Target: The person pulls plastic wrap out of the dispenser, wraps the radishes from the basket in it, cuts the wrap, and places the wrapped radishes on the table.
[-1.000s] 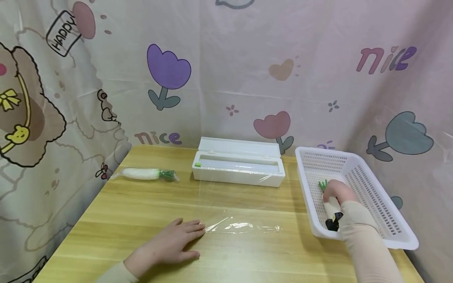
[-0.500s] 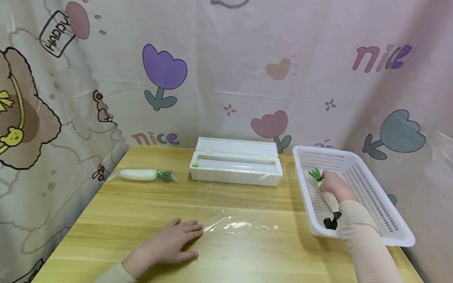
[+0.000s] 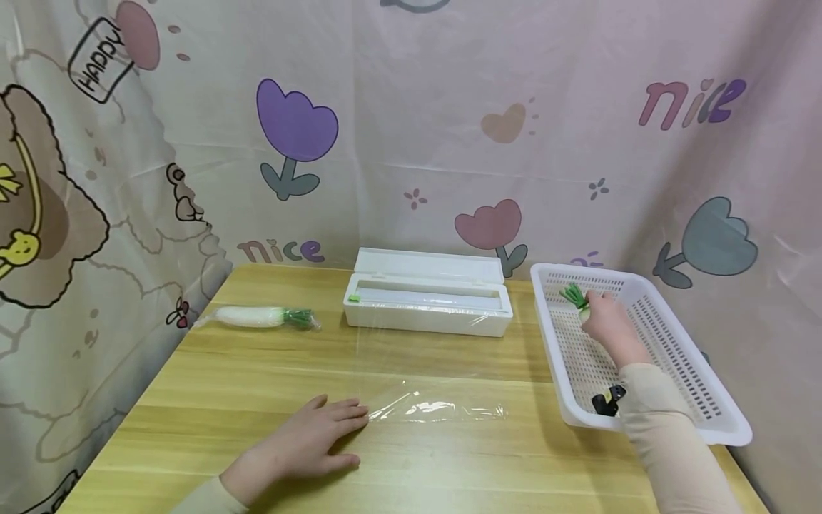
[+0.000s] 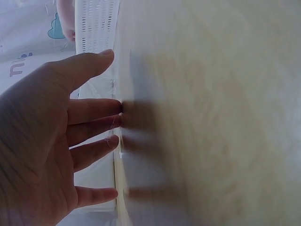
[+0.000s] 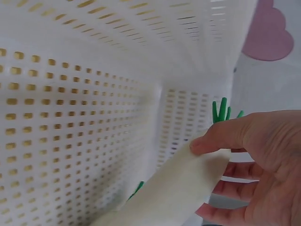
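Radish (image 5: pixel 176 186) gripped by right hand (image 3: pixel 611 328), mostly hidden in head view, left hand (image 3: pixel 308 439) spread, film (image 3: pixel 427 409) faint

Even light is filling the head view, glare is streaking the clear film (image 3: pixel 432 407), and shadows are darkening the left wrist view's blurry worktop (image 4: pixel 230 94).

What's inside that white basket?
In or just over the basket, the right hand grips a white radish with green leaves; another green tip peeks out behind the radish, otherwise covered. A black piece shows by the sleeve, which hides some floor.
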A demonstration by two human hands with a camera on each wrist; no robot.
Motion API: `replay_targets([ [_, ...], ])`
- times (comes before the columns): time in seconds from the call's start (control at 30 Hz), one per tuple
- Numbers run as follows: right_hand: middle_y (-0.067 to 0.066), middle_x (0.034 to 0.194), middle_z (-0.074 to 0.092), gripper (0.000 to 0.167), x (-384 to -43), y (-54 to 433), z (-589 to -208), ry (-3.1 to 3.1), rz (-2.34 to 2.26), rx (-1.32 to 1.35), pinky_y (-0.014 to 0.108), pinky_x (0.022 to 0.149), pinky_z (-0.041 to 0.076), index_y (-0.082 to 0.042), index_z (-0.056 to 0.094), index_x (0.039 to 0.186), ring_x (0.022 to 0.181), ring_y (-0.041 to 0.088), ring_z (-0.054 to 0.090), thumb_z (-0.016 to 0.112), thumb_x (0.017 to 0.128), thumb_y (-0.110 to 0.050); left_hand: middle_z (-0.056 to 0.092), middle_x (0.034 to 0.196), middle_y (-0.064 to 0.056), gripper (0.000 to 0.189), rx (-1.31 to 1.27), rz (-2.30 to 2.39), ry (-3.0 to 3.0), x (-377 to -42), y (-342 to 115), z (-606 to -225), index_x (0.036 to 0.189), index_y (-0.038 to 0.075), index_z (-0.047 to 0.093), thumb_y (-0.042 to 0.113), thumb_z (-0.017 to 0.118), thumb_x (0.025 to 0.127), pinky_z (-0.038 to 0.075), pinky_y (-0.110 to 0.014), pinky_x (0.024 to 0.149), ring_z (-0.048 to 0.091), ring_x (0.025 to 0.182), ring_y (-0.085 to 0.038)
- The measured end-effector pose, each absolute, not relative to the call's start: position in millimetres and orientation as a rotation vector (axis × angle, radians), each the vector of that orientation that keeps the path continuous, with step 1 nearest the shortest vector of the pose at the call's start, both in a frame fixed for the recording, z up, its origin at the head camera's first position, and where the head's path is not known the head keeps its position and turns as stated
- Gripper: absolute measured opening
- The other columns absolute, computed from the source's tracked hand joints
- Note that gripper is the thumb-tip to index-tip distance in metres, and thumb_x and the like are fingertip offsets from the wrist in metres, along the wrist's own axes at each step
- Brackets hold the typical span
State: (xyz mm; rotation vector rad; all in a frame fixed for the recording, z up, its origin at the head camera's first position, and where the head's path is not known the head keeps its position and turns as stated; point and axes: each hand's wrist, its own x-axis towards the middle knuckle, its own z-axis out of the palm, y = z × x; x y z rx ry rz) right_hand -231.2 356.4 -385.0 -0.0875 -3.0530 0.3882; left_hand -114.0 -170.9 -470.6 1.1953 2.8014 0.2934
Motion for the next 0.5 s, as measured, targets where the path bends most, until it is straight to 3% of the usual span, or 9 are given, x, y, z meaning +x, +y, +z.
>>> replay_targets([
  [0.5,0.039,0.128,0.037,0.058,-219.0,345.8,-342.1,-2.837,0.476,-0.056,0.064,0.086,0.045,0.012,0.034,0.137,0.107,0.05,0.045,0.058,0.085,-0.001,0.051,0.147,0.003,0.063,1.179,0.309,2.796,-114.2,-171.8,-472.5,0.14,0.02,0.053,0.061,0.05,0.093,0.035,-0.063,0.108,0.045,0.139,-0.022],
])
